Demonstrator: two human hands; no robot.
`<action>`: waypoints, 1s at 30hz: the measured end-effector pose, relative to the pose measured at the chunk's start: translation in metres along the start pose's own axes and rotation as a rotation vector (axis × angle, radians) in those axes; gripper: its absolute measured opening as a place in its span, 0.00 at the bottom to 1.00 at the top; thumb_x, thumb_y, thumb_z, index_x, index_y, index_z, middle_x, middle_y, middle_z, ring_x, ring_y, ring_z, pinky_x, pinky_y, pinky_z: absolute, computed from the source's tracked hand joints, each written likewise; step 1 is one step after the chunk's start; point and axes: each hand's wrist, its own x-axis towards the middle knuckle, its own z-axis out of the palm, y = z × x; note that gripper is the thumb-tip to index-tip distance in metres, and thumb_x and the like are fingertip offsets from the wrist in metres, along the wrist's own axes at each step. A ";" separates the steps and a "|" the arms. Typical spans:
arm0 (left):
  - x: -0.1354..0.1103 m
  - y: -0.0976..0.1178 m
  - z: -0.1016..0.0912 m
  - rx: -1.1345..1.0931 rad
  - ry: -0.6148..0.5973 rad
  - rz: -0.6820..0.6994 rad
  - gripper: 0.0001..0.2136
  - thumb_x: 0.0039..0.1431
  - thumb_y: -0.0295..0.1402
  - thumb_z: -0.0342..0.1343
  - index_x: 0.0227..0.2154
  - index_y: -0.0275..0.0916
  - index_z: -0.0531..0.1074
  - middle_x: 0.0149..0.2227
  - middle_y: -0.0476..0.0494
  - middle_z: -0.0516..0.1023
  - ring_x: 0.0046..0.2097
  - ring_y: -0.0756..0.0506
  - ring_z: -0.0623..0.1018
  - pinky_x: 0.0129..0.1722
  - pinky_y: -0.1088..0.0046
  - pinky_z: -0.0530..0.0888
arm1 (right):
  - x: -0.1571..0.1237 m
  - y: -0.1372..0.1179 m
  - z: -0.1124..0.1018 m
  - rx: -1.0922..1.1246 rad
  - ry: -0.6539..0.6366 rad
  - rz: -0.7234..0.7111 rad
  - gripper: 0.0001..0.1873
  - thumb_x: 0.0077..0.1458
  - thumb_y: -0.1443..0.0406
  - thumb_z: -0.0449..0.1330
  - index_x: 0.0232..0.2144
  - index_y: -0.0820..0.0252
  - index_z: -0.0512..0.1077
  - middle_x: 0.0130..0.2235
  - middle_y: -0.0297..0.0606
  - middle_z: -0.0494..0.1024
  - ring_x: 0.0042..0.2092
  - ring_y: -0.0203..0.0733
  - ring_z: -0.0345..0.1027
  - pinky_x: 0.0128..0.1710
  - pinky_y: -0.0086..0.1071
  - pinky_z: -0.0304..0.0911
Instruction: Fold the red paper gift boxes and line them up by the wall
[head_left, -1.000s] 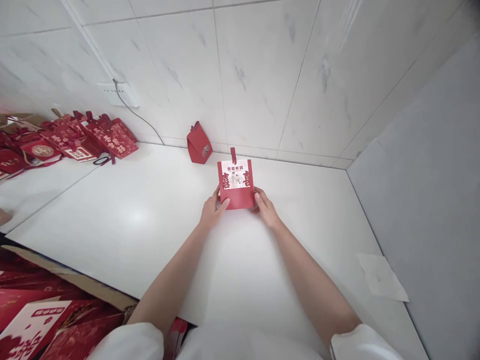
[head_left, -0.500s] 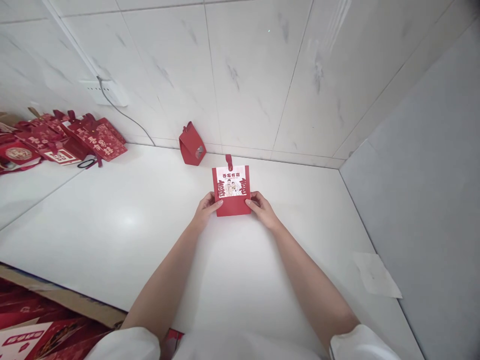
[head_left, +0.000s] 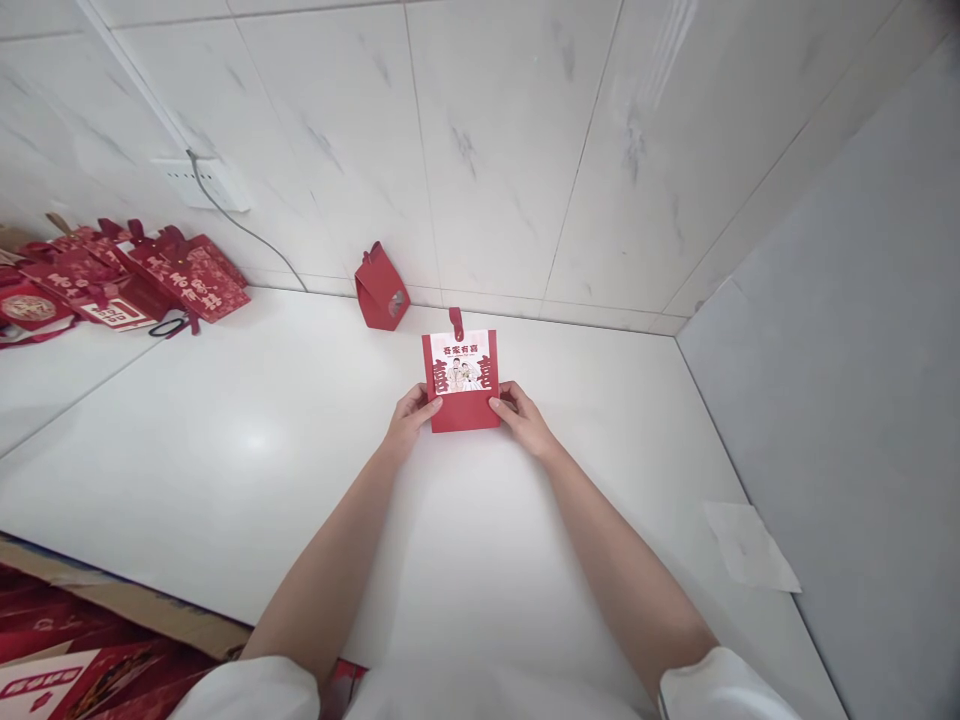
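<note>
A red gift box (head_left: 465, 411) with a ribbon loop on top stands on the white table, its front facing me. The upper part of that front bears a white printed panel with a cartoon couple and red characters. My left hand (head_left: 411, 418) grips its left edge, thumb on the front and fingers behind. On the opposite edge my right hand (head_left: 523, 415) holds it the same way. The fingers behind the box are partly hidden. Just behind and to the left stands a smaller red house-shaped box (head_left: 382, 290) with a round window, touched by neither hand.
Several red gift boxes (head_left: 191, 275) with ribbons are heaped at the far left, with black-handled scissors (head_left: 168, 326) beside them. A cable (head_left: 255, 236) runs down from a wall socket (head_left: 201, 184). White paper (head_left: 750, 545) lies at right, by a grey panel (head_left: 847, 400). Red packaging fills a carton at lower left.
Almost nothing differs. The whole view has shifted slightly, and both hands keep the same hold on the gift box.
</note>
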 end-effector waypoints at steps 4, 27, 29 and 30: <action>0.001 -0.001 -0.001 0.012 -0.005 -0.026 0.17 0.51 0.39 0.65 0.42 0.39 0.73 0.43 0.44 0.78 0.47 0.42 0.76 0.51 0.64 0.70 | 0.000 0.000 0.000 0.018 0.004 0.001 0.18 0.54 0.49 0.61 0.39 0.53 0.67 0.47 0.37 0.76 0.47 0.45 0.72 0.47 0.39 0.67; 0.001 -0.017 -0.002 0.206 0.268 0.177 0.26 0.64 0.51 0.44 0.60 0.46 0.61 0.61 0.38 0.66 0.65 0.38 0.62 0.65 0.51 0.54 | -0.003 0.001 -0.004 0.096 0.177 -0.021 0.29 0.59 0.47 0.54 0.58 0.50 0.57 0.23 0.29 0.75 0.20 0.37 0.65 0.23 0.32 0.64; -0.002 -0.016 -0.002 0.208 0.119 0.247 0.30 0.62 0.54 0.44 0.63 0.46 0.58 0.64 0.37 0.62 0.67 0.37 0.58 0.66 0.51 0.52 | -0.002 0.000 -0.004 0.082 0.133 0.001 0.26 0.58 0.47 0.56 0.54 0.51 0.64 0.25 0.31 0.77 0.21 0.37 0.67 0.25 0.32 0.64; -0.004 -0.016 -0.002 0.215 0.038 0.285 0.33 0.60 0.55 0.48 0.64 0.45 0.56 0.65 0.37 0.60 0.67 0.36 0.57 0.65 0.51 0.53 | -0.003 -0.002 -0.004 0.062 0.079 0.007 0.24 0.57 0.47 0.56 0.50 0.52 0.68 0.29 0.34 0.80 0.24 0.37 0.69 0.27 0.32 0.65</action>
